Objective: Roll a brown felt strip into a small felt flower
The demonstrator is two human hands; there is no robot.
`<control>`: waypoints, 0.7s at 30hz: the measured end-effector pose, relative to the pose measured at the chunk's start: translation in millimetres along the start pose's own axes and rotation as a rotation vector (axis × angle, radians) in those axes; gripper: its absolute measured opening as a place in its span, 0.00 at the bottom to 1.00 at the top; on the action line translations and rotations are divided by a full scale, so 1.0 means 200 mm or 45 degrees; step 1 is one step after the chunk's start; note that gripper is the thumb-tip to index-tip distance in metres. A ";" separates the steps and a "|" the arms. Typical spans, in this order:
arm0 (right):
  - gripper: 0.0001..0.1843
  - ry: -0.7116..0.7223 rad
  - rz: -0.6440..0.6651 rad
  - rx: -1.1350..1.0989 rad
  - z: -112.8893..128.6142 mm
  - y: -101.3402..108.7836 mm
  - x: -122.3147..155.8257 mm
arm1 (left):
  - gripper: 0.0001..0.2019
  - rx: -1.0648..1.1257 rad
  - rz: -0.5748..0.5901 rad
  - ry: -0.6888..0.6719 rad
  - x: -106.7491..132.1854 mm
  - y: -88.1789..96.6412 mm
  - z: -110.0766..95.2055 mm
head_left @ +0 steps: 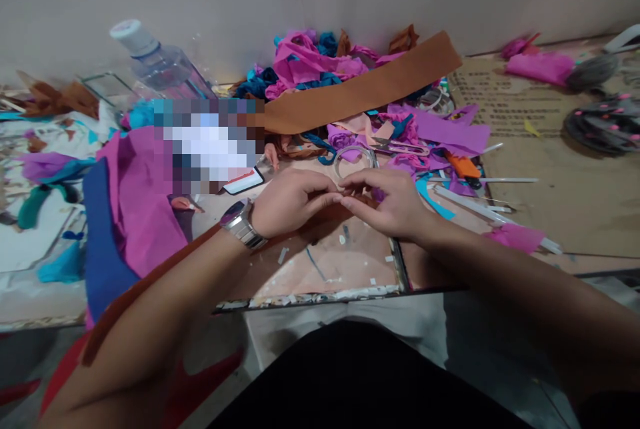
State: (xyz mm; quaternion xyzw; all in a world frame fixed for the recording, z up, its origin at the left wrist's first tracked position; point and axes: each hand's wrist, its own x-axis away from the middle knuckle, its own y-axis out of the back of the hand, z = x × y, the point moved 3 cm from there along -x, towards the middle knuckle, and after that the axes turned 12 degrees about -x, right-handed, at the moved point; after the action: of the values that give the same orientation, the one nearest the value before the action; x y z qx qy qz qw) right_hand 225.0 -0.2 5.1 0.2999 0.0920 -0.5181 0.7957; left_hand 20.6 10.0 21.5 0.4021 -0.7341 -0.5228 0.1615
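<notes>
Head view: fingers (320,182) meet; cardboard print (523,113) illegible.

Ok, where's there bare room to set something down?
Mainly the cardboard at right, between the white sticks and the dark, pink-dotted bundle. A smaller stretch of tabletop, with a few scraps, lies between your left hand, right hand and the near edge. It's crowded beyond the hands, around the brown strip, and at left by the magenta sheet.

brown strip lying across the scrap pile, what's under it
Crumpled pink scraps and blue scraps show along the upper edge of the brown strip, purple scraps along its lower edge. What its middle covers can't be seen.
</notes>
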 end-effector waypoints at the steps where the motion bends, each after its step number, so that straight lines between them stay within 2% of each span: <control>1: 0.10 -0.004 0.016 -0.002 0.00 0.00 0.00 | 0.16 -0.010 -0.003 -0.013 0.00 0.00 0.00; 6: 0.11 -0.028 0.066 -0.035 -0.03 -0.01 0.00 | 0.17 0.035 -0.006 -0.011 0.00 -0.01 0.02; 9: 0.14 0.029 0.055 0.009 -0.03 0.00 0.00 | 0.16 0.075 -0.022 0.019 -0.01 0.00 0.03; 15: 0.07 0.161 0.026 0.122 -0.02 -0.01 0.00 | 0.17 0.209 0.059 0.103 -0.01 -0.01 0.03; 21: 0.08 0.199 0.041 0.203 -0.03 0.00 0.00 | 0.15 0.312 0.016 0.139 -0.01 -0.02 0.04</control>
State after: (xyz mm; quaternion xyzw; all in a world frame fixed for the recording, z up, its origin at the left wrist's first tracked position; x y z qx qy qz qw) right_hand 225.0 4.1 0.0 0.4031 0.1075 -0.4858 0.7681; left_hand 19.0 15.5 15.1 0.4420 -0.7851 -0.4055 0.1544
